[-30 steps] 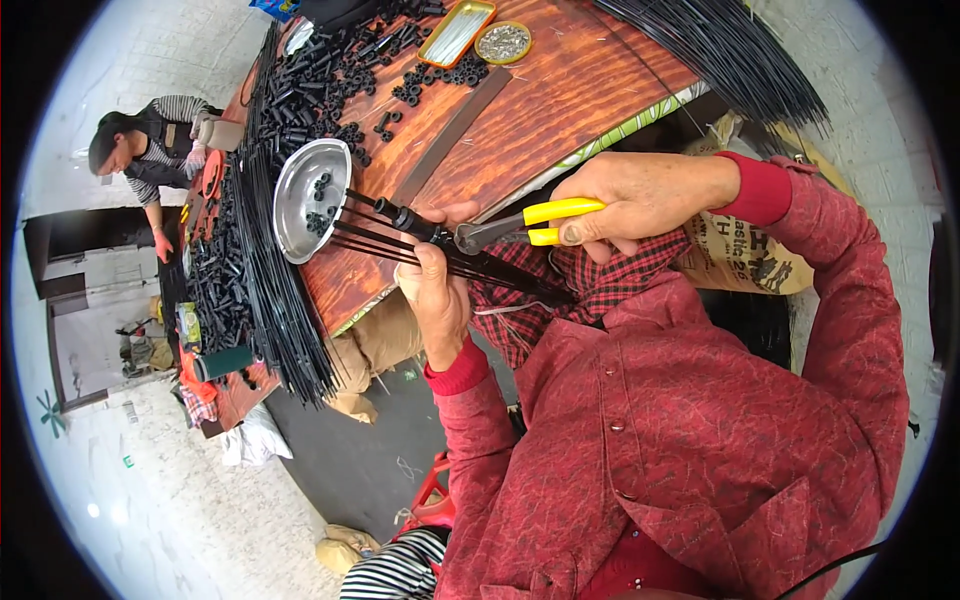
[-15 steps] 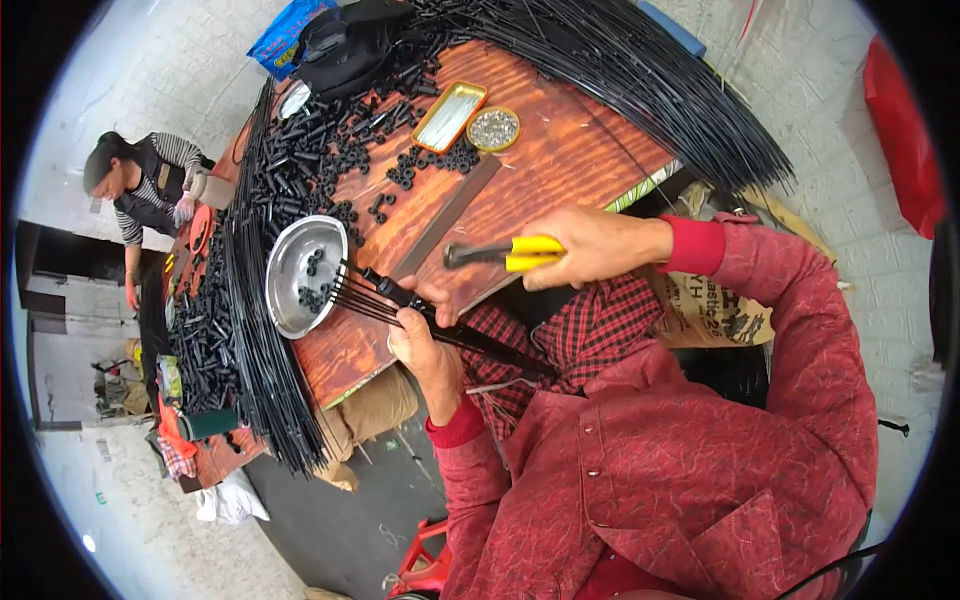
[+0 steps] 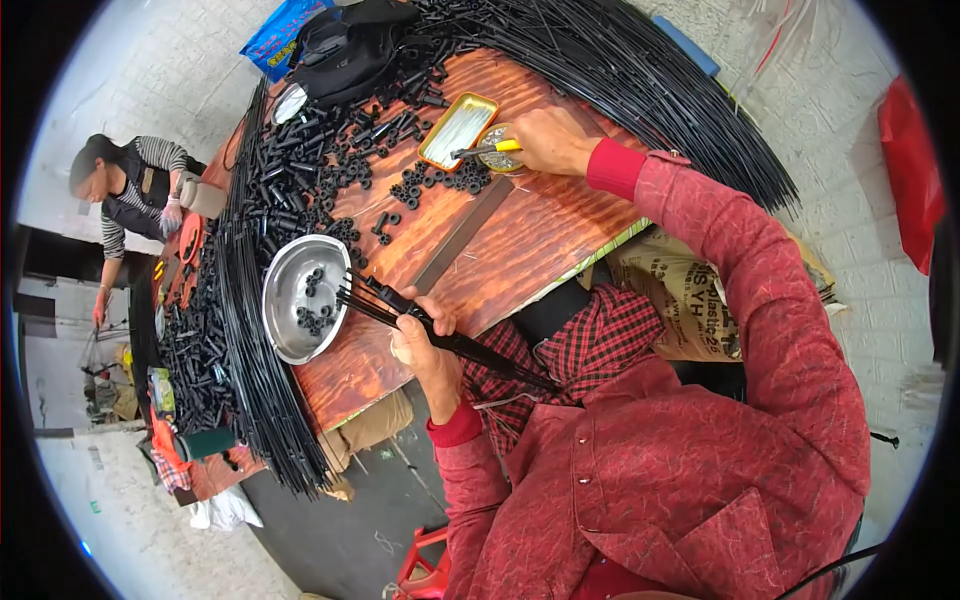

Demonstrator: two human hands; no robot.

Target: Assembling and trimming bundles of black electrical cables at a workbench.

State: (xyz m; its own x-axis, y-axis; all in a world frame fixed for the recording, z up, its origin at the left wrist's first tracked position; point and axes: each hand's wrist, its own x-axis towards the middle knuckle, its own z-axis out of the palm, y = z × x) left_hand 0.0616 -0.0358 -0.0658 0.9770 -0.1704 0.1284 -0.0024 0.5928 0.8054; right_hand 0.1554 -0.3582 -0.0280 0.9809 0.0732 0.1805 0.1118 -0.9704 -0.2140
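Observation:
My left hand (image 3: 428, 352) is closed around a bundle of thin black rods (image 3: 490, 358); thicker black sleeve-like parts sit near the rods' ends. The rods slant from my lap toward a metal bowl (image 3: 283, 325), which holds several small black rings. My right hand (image 3: 550, 142) grips what looks like a small hammer (image 3: 502, 146) with a yellow handle and dark head. That hand is over a round tin (image 3: 508, 166) of small metal pieces, partly covering it. Its fingertips are hidden, so whether they pinch a piece cannot be seen. Beside the tin lies a yellow-rimmed tray (image 3: 446, 152) of thin pale sticks.
Loose black tubes and rings (image 3: 300, 170) cover the table's left side. Long black rods (image 3: 265, 350) lie along the left edge, with another large bundle (image 3: 660, 100) at the back right. A dark flat bar (image 3: 462, 232) lies mid-table. Far left, another person (image 3: 135, 190) works.
My right hand has moved forward and left with the hammer, from near the table's front edge to the round tin. My left hand keeps its hold on the rods.

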